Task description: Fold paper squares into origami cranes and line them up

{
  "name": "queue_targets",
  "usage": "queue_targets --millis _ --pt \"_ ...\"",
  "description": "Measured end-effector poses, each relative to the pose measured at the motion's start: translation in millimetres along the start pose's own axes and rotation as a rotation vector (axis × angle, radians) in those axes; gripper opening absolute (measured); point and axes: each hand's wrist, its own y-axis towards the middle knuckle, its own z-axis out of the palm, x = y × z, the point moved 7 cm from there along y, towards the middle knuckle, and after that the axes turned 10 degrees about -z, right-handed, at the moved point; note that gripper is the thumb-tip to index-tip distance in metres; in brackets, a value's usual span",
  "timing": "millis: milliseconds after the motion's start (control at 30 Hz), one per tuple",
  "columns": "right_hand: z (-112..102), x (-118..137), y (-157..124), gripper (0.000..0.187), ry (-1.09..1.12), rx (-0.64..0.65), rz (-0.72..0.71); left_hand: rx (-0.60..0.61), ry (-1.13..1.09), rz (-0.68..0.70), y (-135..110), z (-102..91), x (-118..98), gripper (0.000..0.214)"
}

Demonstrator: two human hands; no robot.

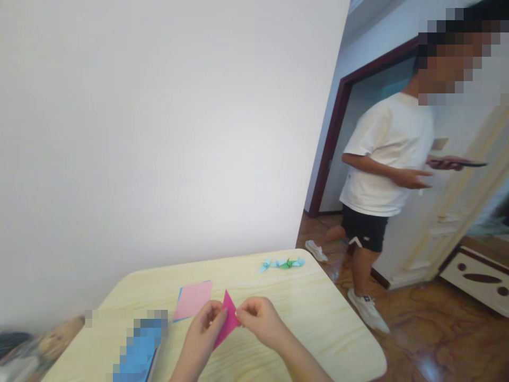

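A folded sheet of bright pink origami paper [227, 328], shaped like a triangle with its point upward, is held just above the table. My left hand [210, 324] pinches its left side between thumb and fingers. On the other side, the fingertips of my right hand [256, 317] are closed on the right corner. Behind my left hand lies a stack of square paper [193, 300], pale pink on top with a blue edge showing. Several small folded paper figures [281, 264], light blue and green, sit in a row near the table's far right corner.
The pale wood-grain table [318, 318] has rounded corners and meets a white wall [178, 132] at the back. A blue object [139, 350], partly pixelated, lies at the front left. A person in a white shirt [392, 154] walks right of the table, holding a phone [461, 163].
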Motion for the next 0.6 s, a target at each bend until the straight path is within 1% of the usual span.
queue_targets --millis 167,333,500,600 --pt "5.6 12.0 -3.6 0.021 -0.152 0.082 -0.098 -0.055 0.057 0.027 7.3 -6.2 -2.9 0.035" --pt "3.1 10.8 -3.5 0.024 -0.291 0.105 -0.095 -0.089 0.052 0.024 8.6 -11.6 -3.3 0.04" --pt "2.0 20.2 -2.0 0.024 -0.591 0.158 -0.161 -0.109 -0.017 -0.009 3.8 -9.6 -5.8 0.042" --pt "1.8 23.7 -1.2 0.023 -0.762 0.19 -0.163 -0.106 -0.036 -0.037 3.6 -6.0 -3.5 0.043"
